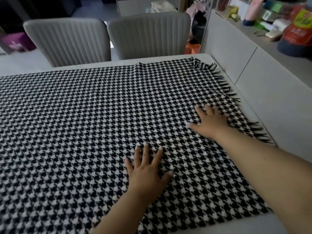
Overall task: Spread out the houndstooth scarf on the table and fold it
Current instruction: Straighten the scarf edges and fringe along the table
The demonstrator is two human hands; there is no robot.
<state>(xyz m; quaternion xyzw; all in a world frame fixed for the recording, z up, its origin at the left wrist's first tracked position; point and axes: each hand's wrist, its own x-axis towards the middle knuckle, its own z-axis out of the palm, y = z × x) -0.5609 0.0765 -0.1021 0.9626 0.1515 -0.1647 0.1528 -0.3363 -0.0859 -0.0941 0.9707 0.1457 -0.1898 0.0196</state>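
Head camera view: the black-and-white houndstooth woven scarf lies spread flat on the pale grey table, covering nearly all of the visible tabletop and running out of view at the left edge. Its right end carries a black fringe lying along the table's right margin; at the far right corner the fringe is bunched and slightly turned over. A small ridge in the cloth shows at the far edge, near the middle. The near edge of the scarf ends just short of the near table edge on the right.

Left hand: palm down on the scarf, fingers straight and spread, pressing the cloth, gripping nothing. Right hand: palm down on the scarf close to the fringed end, fingers straight and spread, likewise gripping nothing. Both forearms cross the near part of the cloth.

Two grey ribbed upholstered chairs stand side by side against the far table edge. A white counter-height partition adjoins the table on the right; its upper surface holds a red-labelled plastic bottle and assorted small packages, blurred beyond identification. A purple box sits on the floor at the far left.
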